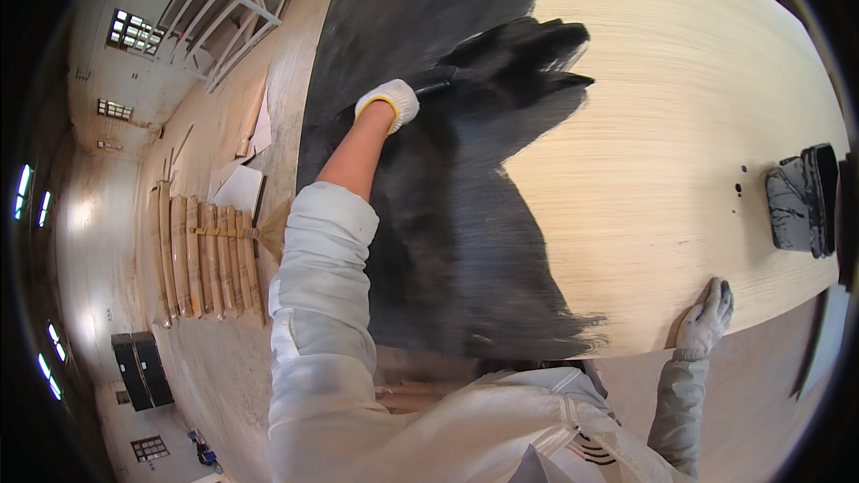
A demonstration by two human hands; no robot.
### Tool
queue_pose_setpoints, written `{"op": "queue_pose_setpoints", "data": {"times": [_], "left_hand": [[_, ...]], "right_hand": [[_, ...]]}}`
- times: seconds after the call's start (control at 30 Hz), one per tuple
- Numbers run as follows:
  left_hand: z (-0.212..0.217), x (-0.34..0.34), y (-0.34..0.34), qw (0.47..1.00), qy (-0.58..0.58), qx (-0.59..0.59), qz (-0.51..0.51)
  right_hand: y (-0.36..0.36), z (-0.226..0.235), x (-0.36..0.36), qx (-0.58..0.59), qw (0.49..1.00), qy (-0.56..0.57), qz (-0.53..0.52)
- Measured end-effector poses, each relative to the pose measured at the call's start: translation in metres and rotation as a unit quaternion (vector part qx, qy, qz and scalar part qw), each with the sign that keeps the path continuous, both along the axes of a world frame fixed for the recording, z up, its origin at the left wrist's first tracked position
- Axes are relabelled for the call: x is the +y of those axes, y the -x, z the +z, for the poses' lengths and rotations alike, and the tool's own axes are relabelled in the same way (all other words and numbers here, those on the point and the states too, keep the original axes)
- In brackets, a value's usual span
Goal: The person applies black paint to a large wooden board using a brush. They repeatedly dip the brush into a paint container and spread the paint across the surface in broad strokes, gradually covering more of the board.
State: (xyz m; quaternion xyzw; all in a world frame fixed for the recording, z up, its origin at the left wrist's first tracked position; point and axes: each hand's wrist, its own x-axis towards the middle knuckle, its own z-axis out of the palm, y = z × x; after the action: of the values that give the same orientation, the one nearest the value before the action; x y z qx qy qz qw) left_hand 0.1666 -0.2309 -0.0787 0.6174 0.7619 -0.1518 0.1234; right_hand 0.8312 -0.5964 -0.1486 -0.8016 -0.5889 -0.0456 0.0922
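- While the left hand (388, 105) grasps a brush (436, 82) at upper centre, spreading black paint (488, 241) over the central board (662, 134) seems in hand.
- Lower right, the right hand (705, 322) (gloved too) rests released on the board's edge.
- Next likely calls for strokes rightward onto pale wood.

Your head cam's the left one of the side-by-side pair, pointed down over your jacket (501, 429) at the board (644, 188), close enough that the board takes up most of the middle and right. Your sleeves (327, 277) come in from the bottom. It's a super wide fisheye, so edges bow, corners go black, and you catch strip lights (23, 191) way off left.
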Motion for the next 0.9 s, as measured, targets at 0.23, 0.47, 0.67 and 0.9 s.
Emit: {"op": "queue_pose_setpoints", "data": {"times": [0.23, 0.47, 0.67, 0.9], "left_hand": [[0.023, 0.018, 0.035, 0.991, 0.083, 0.078, 0.071], [0.009, 0.039, -0.045, 0.96, 0.161, 0.177, -0.147], [0.035, 0.035, -0.095, 0.987, 0.103, 0.067, 0.1], [0.033, 0.079, -0.112, 0.989, 0.071, 0.122, 0.041]], "right_hand": [[-0.102, -0.012, -0.008, 0.002, 0.999, -0.036, 0.007], [-0.097, 0.006, -0.007, -0.006, 0.999, -0.035, -0.034], [-0.099, 0.007, -0.008, 0.002, 0.999, -0.032, -0.032], [-0.1, 0.01, -0.002, 0.024, 0.999, -0.001, -0.024]]}}
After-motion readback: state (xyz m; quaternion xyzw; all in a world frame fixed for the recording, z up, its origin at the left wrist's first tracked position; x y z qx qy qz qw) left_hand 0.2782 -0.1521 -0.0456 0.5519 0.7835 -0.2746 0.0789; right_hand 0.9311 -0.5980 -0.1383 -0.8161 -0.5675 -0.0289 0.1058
